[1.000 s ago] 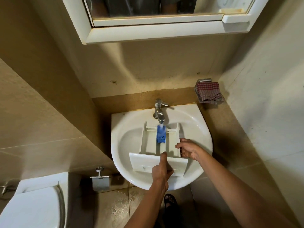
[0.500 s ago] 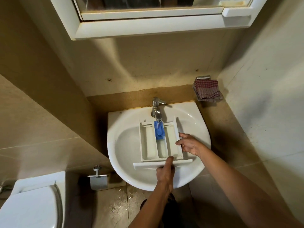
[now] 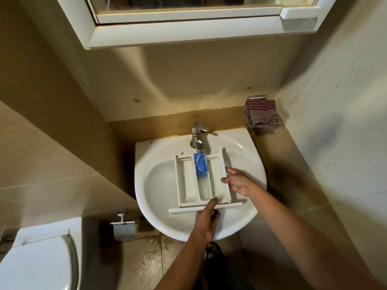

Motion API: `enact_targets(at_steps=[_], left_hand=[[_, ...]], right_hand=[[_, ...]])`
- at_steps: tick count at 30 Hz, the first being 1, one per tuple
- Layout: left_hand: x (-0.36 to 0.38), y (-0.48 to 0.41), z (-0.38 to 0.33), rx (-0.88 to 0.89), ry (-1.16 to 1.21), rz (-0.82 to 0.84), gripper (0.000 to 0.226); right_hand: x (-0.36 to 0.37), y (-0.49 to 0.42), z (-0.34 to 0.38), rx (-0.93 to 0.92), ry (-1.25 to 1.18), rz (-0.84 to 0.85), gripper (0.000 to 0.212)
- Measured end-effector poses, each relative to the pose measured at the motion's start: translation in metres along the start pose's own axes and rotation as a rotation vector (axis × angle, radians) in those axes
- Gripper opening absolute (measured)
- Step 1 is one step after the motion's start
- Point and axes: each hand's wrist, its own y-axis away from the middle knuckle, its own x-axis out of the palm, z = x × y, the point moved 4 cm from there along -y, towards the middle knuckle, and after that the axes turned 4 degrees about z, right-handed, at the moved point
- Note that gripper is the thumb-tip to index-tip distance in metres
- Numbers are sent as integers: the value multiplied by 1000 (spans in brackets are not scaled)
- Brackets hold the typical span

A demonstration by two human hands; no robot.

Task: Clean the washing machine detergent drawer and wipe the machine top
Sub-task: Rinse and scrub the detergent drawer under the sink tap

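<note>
The detergent drawer (image 3: 188,181) lies in the sink (image 3: 159,216), held between both hands. The left hand (image 3: 206,218) grips its front panel, with the thumb on top and the fingers curled under. The right hand (image 3: 238,183) holds the right side wall with curled fingers. Beyond the hands, the tap (image 3: 198,141) pours water on the drawer's blue insert (image 3: 201,166).

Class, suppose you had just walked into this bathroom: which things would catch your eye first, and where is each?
A white detergent drawer lies in the sink, under the tap, whose water runs onto its blue insert. The left hand grips the drawer's front panel and the right hand holds its right wall. A red checked cloth sits on a wall holder, right of the tap.
</note>
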Motion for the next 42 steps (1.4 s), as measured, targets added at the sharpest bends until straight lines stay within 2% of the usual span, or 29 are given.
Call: enact_targets(at_steps=[8,18,24,32,40,42], left_hand=[[-11,-3,-13,30,176,-31,45],[-20,2,-19,44,101,-34,41],[-24,6,-15,70,-26,-40,44],[-18,16,-12,-6,-67,-17,39],[2,25,-13,-105,-56,33,43],[4,26,-15,-132,-52,56,41]], right_hand=[[-1,0,-4,-8,7,-11,52],[4,7,-2,-2,54,-56,55],[4,18,4,16,116,-97,57],[-3,27,9,29,222,-247,53],[-16,33,19,-20,447,-471,35],[-21,37,16,-3,413,-467,34]])
